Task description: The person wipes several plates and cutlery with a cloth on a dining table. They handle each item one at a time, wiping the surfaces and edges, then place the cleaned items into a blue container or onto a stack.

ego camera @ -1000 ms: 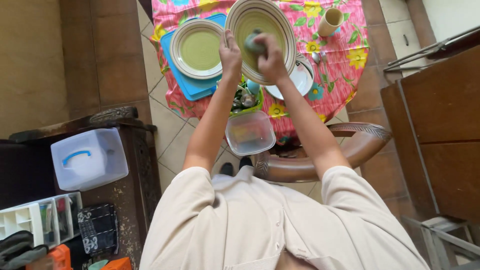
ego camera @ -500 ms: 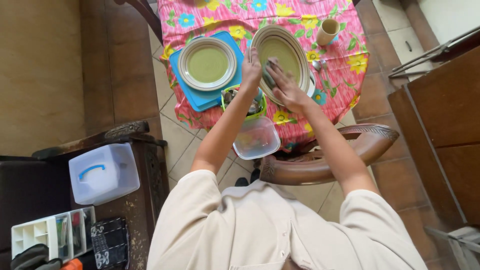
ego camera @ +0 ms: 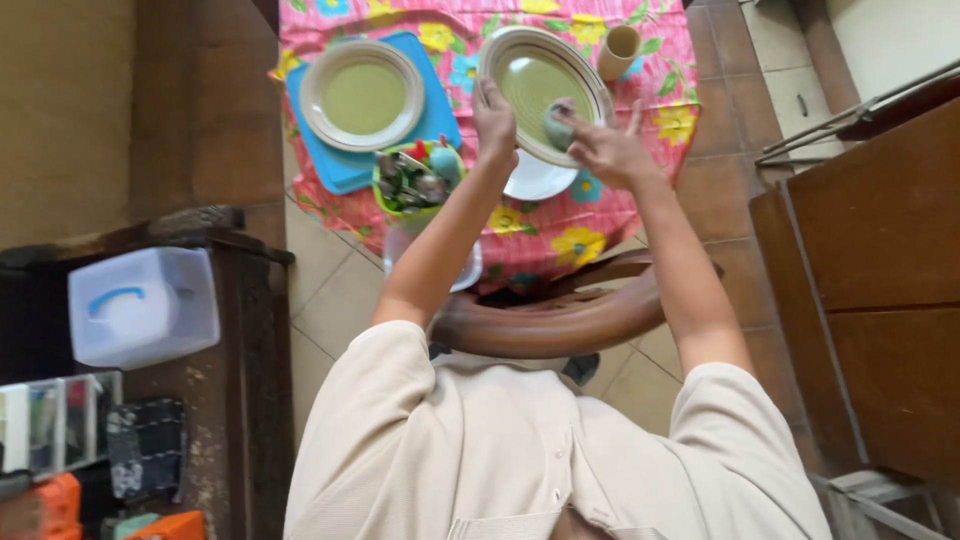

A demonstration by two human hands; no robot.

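My left hand (ego camera: 493,125) grips the near left rim of a large green plate with a cream rim (ego camera: 535,80), held tilted above the table. My right hand (ego camera: 600,148) presses a small grey-green cloth or sponge (ego camera: 557,128) against the plate's face. A white plate (ego camera: 535,180) lies on the table under the held one. A second green plate (ego camera: 362,95) rests on a blue mat (ego camera: 345,170) to the left. A green bowl of cutlery (ego camera: 412,178) stands by my left forearm.
The table has a pink flowered cloth (ego camera: 560,235). A tan cup (ego camera: 620,50) stands at its far right. A wooden chair (ego camera: 545,320) and a clear plastic container (ego camera: 465,270) are below the table edge. A white lidded box (ego camera: 140,305) sits on a dark cabinet at left; a wooden cupboard (ego camera: 880,260) is on the right.
The view has shifted, so the table sits higher and more to the right. My right hand with the cloth has moved across the plate's face; my left hand keeps its grip on the rim.
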